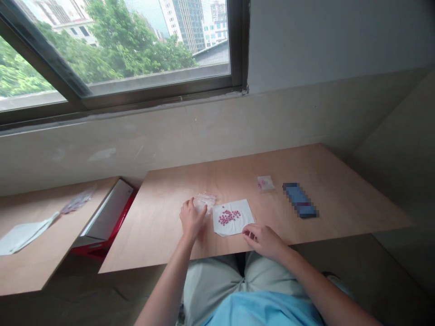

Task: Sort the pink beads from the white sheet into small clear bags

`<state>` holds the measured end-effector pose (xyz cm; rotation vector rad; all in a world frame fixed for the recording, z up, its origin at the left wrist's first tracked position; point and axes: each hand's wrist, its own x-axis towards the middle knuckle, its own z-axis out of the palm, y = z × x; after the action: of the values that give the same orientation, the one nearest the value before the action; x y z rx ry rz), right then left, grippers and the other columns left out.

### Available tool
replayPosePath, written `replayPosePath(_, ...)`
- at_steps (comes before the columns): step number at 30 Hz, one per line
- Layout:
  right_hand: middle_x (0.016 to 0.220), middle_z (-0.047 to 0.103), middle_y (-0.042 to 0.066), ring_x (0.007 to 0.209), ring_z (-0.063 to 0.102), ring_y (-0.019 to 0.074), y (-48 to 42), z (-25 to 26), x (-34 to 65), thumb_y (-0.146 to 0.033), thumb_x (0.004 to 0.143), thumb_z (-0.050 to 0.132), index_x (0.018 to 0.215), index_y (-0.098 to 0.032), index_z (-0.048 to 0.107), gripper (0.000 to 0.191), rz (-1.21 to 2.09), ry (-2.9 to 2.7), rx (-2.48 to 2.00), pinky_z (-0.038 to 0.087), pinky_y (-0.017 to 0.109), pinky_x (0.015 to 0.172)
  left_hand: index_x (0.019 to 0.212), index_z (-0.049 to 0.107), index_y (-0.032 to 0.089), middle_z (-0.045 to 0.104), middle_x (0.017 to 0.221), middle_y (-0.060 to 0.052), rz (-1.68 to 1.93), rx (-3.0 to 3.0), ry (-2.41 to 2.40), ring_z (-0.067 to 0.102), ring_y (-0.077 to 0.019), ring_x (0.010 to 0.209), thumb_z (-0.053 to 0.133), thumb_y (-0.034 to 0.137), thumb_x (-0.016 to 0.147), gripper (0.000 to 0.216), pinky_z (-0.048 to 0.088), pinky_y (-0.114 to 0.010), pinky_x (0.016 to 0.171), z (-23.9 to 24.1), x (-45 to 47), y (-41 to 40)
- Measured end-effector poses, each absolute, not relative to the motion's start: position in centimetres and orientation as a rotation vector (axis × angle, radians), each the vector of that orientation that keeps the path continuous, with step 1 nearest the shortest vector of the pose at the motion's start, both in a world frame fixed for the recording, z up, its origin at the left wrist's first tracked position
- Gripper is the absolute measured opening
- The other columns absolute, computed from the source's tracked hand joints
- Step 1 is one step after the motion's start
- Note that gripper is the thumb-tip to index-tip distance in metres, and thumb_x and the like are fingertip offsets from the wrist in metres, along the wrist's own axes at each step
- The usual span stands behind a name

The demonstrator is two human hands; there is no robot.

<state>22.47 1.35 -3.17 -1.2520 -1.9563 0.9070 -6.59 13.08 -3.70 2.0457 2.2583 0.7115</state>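
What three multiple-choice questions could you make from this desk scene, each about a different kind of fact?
1. Where is the left hand? A: on the window frame. B: against a clear plastic bag. C: on a keyboard.
2. What colour are the small pieces on the white paper sheet? A: pink. B: green. C: yellow.
3. What does the right hand hold? A: scissors. B: a mug. C: nothing visible.

1 B, it lies against the bag. 2 A, they show pink on the sheet. 3 C, it is empty beside the sheet.
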Motion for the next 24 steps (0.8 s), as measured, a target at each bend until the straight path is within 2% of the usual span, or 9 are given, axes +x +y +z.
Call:
replayPosePath(4,0.086,0.072,0.004,0.070,0.064,0.0176,1.2,-2.7,22.5,-0.025,0.092,0.059,0.095,-0.022,0.071,0.012,0.953,-1.887,-1.244,0.050,0.027,0.065,0.138,0.051,0.019,0.061,0.128,-0.015,0.871,2.199,1.867,0.057,-0.0311,0.122,0.061,0.037,0.089,0.053,0.043,-0.045,0.106,-0.9,-5.6,10.7)
replayPosePath(7,0.087,0.072,0.003,0.070,0.065,0.0172,1.0,-1.9,22.0,-0.027,0.094,0.058,0.099,-0.022,0.071,0.015,1.032,-1.776,-1.213,0.050,0.027,0.065,0.143,0.046,0.024,0.061,0.131,-0.013,0.867,2.233,1.546,0.057,-0.0289,0.123,0.062,0.034,0.090,0.056,0.044,-0.044,0.106,1.1,-3.7,7.7)
replayPosePath(9,0.092,0.072,0.004,0.071,0.065,0.0168,0.7,-1.1,21.7,-0.028,0.094,0.057,0.102,-0.022,0.070,0.016,1.048,-1.698,-1.180,0.051,0.027,0.064,0.142,0.048,0.026,0.061,0.130,-0.012,0.836,2.222,1.384,0.057,-0.0287,0.123,0.064,0.034,0.090,0.055,0.046,-0.044,0.105,1.8,-2.3,5.5)
replayPosePath(15,0.117,0.068,0.009,0.097,0.067,0.0213,-0.6,0.3,21.3,-0.022,0.093,0.054,0.110,-0.024,0.072,0.025,1.009,-1.725,-0.995,0.056,0.029,0.071,0.143,0.048,0.027,0.058,0.137,-0.011,0.682,2.117,1.110,0.054,-0.0279,0.128,0.061,0.031,0.091,0.054,0.043,-0.045,0.110,1.2,-0.4,0.9)
replayPosePath(18,0.117,0.069,0.008,0.096,0.067,0.0213,-1.1,0.4,21.1,-0.015,0.088,0.054,0.109,-0.025,0.072,0.030,1.014,-1.862,-0.930,0.055,0.028,0.069,0.137,0.054,0.025,0.062,0.128,-0.011,0.614,2.060,1.055,0.059,-0.0269,0.119,0.058,0.025,0.091,0.047,0.047,-0.043,0.104,1.0,-0.5,0.4)
replayPosePath(21,0.107,0.071,0.006,0.092,0.067,0.0213,-1.4,0.2,20.5,-0.009,0.081,0.054,0.108,-0.024,0.071,0.036,0.977,-2.039,-0.909,0.054,0.030,0.077,0.128,0.059,0.024,0.067,0.111,-0.009,0.503,2.066,0.998,0.063,-0.0258,0.105,0.057,0.020,0.086,0.042,0.050,-0.039,0.093,1.0,-0.4,0.6)
replayPosePath(24,0.098,0.071,0.006,0.086,0.066,0.0210,-1.8,-0.6,19.7,-0.009,0.077,0.055,0.106,-0.022,0.068,0.035,0.947,-2.210,-0.968,0.051,0.029,0.076,0.117,0.061,0.023,0.067,0.102,-0.007,0.385,2.112,1.009,0.063,-0.0250,0.097,0.059,0.016,0.079,0.038,0.049,-0.034,0.083,0.7,-0.2,0.7)
